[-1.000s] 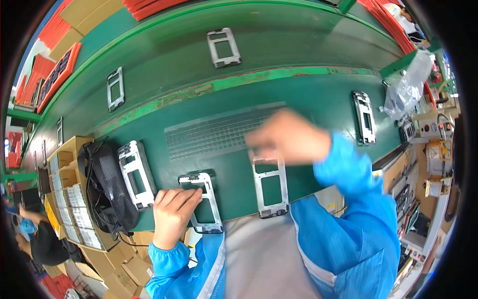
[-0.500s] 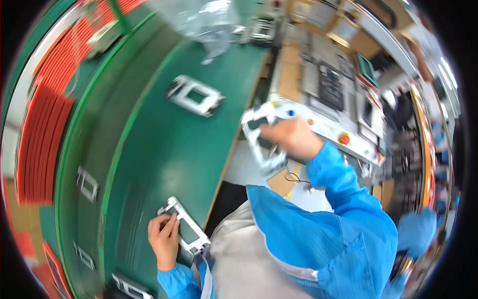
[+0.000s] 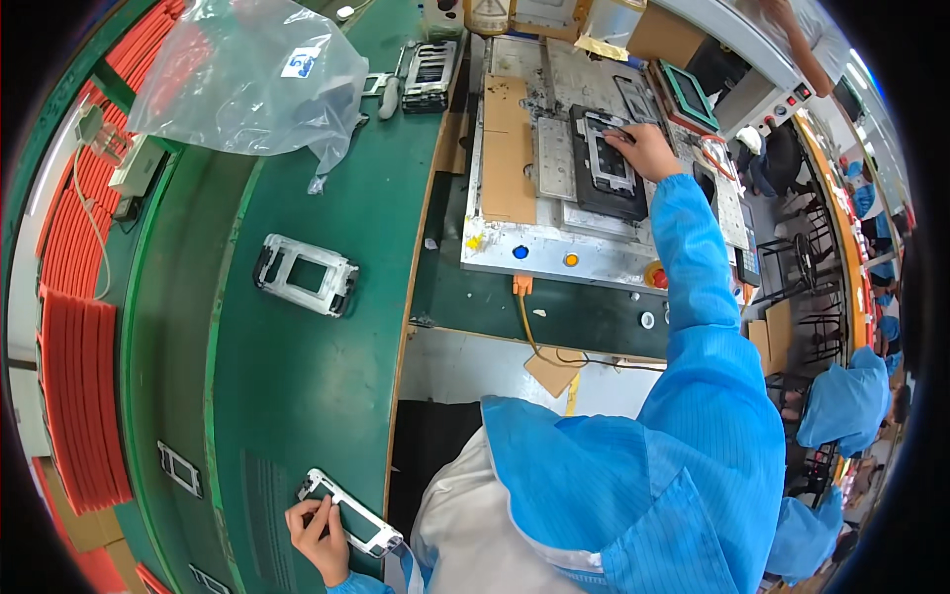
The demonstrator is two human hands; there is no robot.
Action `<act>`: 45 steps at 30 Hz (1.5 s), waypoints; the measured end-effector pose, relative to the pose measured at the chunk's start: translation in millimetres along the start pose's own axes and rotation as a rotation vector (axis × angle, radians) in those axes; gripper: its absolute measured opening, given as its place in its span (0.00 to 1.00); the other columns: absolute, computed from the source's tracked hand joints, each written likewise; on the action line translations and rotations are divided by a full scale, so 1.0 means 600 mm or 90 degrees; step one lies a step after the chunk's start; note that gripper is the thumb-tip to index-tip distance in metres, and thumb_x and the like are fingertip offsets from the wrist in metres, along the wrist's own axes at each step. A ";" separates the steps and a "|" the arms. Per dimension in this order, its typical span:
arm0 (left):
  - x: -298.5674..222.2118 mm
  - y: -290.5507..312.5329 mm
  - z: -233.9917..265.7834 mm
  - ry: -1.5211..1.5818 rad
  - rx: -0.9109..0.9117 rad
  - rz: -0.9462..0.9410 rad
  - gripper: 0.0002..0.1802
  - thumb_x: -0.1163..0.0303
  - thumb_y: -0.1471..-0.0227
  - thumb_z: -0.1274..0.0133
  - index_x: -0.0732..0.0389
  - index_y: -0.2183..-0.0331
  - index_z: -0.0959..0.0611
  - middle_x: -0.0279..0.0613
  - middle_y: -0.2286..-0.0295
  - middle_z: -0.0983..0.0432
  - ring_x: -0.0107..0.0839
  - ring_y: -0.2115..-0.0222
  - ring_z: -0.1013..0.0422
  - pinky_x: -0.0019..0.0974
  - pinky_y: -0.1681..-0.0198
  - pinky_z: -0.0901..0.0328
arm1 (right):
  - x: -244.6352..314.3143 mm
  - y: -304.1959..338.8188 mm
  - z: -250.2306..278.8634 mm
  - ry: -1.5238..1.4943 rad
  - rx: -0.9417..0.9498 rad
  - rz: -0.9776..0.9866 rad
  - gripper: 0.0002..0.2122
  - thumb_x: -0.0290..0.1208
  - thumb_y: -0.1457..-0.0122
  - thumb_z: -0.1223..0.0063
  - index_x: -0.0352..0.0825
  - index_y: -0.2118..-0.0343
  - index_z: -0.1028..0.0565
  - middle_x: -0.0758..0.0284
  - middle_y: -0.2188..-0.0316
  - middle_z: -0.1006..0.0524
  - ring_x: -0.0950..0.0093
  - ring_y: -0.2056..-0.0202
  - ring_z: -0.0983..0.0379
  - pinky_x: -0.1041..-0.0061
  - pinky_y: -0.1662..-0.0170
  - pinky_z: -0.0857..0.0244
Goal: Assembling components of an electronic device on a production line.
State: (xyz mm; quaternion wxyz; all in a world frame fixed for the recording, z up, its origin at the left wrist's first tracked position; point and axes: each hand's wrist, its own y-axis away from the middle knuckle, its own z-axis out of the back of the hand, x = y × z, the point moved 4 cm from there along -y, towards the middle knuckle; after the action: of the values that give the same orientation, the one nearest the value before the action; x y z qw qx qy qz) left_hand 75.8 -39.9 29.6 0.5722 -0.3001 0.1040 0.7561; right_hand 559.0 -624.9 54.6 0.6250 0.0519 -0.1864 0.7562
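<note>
On the machine at the upper right, my right hand pinches the edge of a white rectangular plastic frame. That frame lies in or on a black fixture; how fully it sits there I cannot tell. Low on the green table, the fingers of my left hand are closed on the side of another white frame, which rests on the tabletop. A third white frame, with black corners, lies by itself farther up the table.
A stack of frames and a screwdriver are at the far end, beside a clear plastic bag. Orange-red trays line the left. Coloured buttons run along the machine's front. Other people sit at right.
My right hand has carried its white frame away from the table edge, up and right, onto the black fixture. My left hand keeps its frame. The whole view has shifted.
</note>
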 end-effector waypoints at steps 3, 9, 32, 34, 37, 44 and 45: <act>-0.005 -0.002 0.002 -0.002 0.007 0.014 0.11 0.83 0.58 0.39 0.68 0.67 0.13 0.43 0.70 0.26 0.39 0.67 0.31 0.38 0.65 0.36 | 0.021 0.007 0.013 0.011 0.021 0.008 0.12 0.39 0.40 0.41 0.38 0.58 0.16 0.50 0.68 0.20 0.51 0.64 0.23 0.61 0.58 0.31; -0.012 0.001 0.004 0.005 -0.002 0.018 0.11 0.83 0.57 0.40 0.69 0.66 0.13 0.43 0.69 0.27 0.38 0.66 0.31 0.37 0.62 0.36 | 0.037 0.013 0.013 0.002 0.061 0.041 0.17 0.45 0.40 0.41 0.37 0.56 0.17 0.50 0.66 0.19 0.53 0.61 0.22 0.62 0.55 0.30; 0.000 0.001 -0.003 0.011 0.035 0.048 0.11 0.83 0.53 0.42 0.71 0.63 0.14 0.43 0.68 0.28 0.35 0.66 0.32 0.36 0.60 0.35 | -0.253 0.205 0.115 0.357 -0.058 -0.450 0.26 0.56 0.39 0.51 0.33 0.60 0.19 0.49 0.63 0.19 0.48 0.61 0.21 0.56 0.53 0.29; -0.005 0.003 0.001 0.002 0.019 0.045 0.12 0.83 0.53 0.42 0.70 0.63 0.13 0.43 0.67 0.28 0.36 0.66 0.32 0.36 0.61 0.36 | -0.244 0.183 0.096 0.345 -0.065 -0.411 0.25 0.54 0.38 0.51 0.32 0.62 0.19 0.48 0.64 0.19 0.47 0.61 0.22 0.55 0.53 0.29; -0.010 0.007 0.003 -0.008 0.011 0.034 0.12 0.83 0.53 0.41 0.70 0.63 0.13 0.44 0.67 0.27 0.36 0.66 0.31 0.36 0.60 0.35 | -0.058 0.124 0.110 0.196 -0.166 -0.281 0.23 0.50 0.39 0.53 0.30 0.64 0.19 0.46 0.67 0.20 0.47 0.61 0.22 0.54 0.52 0.30; 0.003 0.002 0.000 0.009 -0.008 0.004 0.11 0.82 0.57 0.38 0.67 0.66 0.12 0.44 0.70 0.26 0.40 0.66 0.30 0.40 0.63 0.34 | 0.095 0.054 -0.003 0.241 -0.053 -0.255 0.22 0.51 0.42 0.47 0.34 0.67 0.17 0.51 0.68 0.18 0.52 0.63 0.20 0.55 0.56 0.27; 0.007 -0.001 0.000 0.004 -0.011 -0.008 0.11 0.82 0.57 0.38 0.66 0.66 0.12 0.43 0.70 0.26 0.40 0.67 0.31 0.40 0.64 0.35 | 0.120 0.061 -0.003 0.238 -0.051 -0.244 0.22 0.51 0.42 0.47 0.34 0.67 0.17 0.51 0.68 0.18 0.52 0.63 0.20 0.55 0.56 0.27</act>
State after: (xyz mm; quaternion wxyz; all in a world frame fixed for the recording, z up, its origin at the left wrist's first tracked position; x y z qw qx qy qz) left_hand 75.6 -36.3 27.1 0.5741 -0.3079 0.0976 0.7523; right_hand 508.9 -563.2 67.2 0.7819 -0.0790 -0.0845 0.6126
